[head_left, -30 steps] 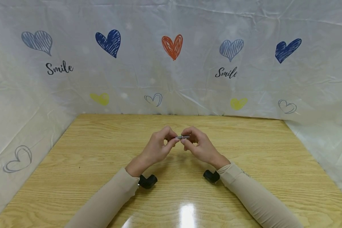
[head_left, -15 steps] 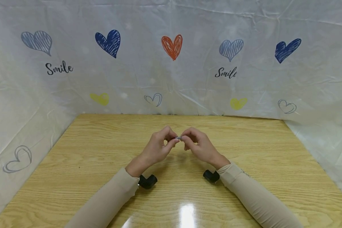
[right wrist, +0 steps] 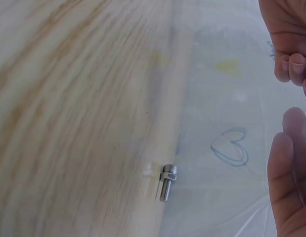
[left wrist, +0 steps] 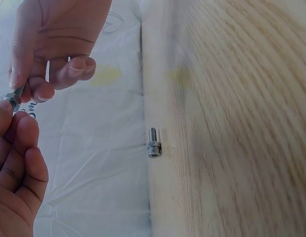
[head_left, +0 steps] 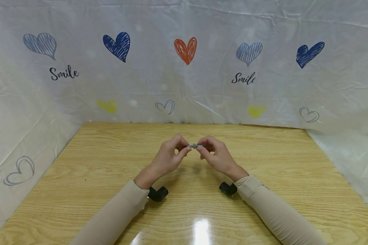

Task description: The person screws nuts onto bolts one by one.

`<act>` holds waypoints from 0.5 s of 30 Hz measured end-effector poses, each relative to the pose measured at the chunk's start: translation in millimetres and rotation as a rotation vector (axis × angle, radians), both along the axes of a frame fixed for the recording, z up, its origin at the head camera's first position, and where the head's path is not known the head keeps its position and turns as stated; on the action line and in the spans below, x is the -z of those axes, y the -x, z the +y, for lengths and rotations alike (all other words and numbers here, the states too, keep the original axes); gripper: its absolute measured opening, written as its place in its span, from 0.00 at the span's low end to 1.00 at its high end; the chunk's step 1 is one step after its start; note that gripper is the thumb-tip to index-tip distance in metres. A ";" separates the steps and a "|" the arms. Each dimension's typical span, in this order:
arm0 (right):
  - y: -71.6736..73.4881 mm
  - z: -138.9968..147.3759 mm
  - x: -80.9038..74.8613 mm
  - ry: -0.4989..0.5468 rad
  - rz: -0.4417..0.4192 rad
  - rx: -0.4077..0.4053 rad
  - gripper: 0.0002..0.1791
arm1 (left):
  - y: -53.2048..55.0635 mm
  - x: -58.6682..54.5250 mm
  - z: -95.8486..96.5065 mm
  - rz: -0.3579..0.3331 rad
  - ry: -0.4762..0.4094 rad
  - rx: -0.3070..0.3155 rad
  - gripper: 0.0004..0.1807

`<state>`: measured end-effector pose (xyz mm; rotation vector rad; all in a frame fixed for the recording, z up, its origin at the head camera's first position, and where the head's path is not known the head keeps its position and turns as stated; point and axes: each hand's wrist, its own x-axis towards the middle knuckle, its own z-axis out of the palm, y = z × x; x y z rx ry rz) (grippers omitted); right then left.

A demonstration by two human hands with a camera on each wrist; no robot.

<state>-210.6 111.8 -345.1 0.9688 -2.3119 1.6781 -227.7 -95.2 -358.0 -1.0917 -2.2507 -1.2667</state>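
Observation:
A small metal bolt (head_left: 190,146) with a nut (head_left: 194,146) on its shank lies level between my two hands in the head view. My left hand (head_left: 167,156) pinches its left end between thumb and fingertips. At the other end, my right hand (head_left: 217,157) holds it with thumb and forefinger. Fingers cover both ends there. The left wrist view shows the nut (left wrist: 13,100) up close between the fingers. A second bolt (left wrist: 153,143), with a nut against its head, lies on the table in both wrist views; in the head view I cannot make it out.
The wood-grain table (head_left: 110,153) spreads under the forearms. Black wrist mounts (head_left: 157,194) jut below the sleeves. White sheeting (head_left: 214,85) printed with hearts and "Smile" rises along the table's back and sides.
Half a second ago, my right fingertips covered the nut; now they sit farther right and the nut shows. My left hand has shifted slightly left with the bolt.

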 end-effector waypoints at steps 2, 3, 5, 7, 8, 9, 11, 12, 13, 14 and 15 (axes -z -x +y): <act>2.0 -0.3 3.5 0.011 0.001 0.005 0.05 | -0.3 -0.2 0.2 0.008 0.009 -0.001 0.06; 3.8 -0.5 6.4 0.018 -0.002 0.008 0.05 | -0.4 -0.3 0.6 0.015 0.018 -0.001 0.07; 7.6 -0.7 12.5 0.033 -0.011 0.010 0.04 | -1.0 -0.5 1.8 0.038 0.044 -0.007 0.10; 11.3 -1.0 18.5 0.046 -0.019 0.006 0.04 | -1.8 -1.0 3.4 0.066 0.073 -0.013 0.14; 12.9 -1.1 21.0 0.054 -0.022 -0.001 0.04 | -2.1 -1.3 4.3 0.079 0.081 -0.017 0.15; 14.2 -1.3 23.1 0.060 -0.023 -0.009 0.04 | -2.5 -1.7 5.0 0.092 0.085 -0.023 0.14; 14.9 -1.8 24.7 0.069 -0.018 -0.030 0.04 | -3.6 -2.8 6.0 0.108 0.082 -0.033 0.12; 14.9 -2.1 25.0 0.072 -0.017 -0.039 0.03 | -4.2 -3.3 6.1 0.115 0.079 -0.038 0.11; 14.7 -2.3 25.0 0.076 -0.016 -0.047 0.04 | -4.7 -3.8 6.1 0.118 0.076 -0.042 0.10; 14.5 -2.5 24.8 0.080 -0.016 -0.052 0.04 | -5.1 -4.3 6.0 0.117 0.072 -0.044 0.08; 13.8 -2.6 24.6 0.080 -0.020 -0.053 0.04 | -5.5 -4.3 5.8 0.114 0.075 -0.048 0.07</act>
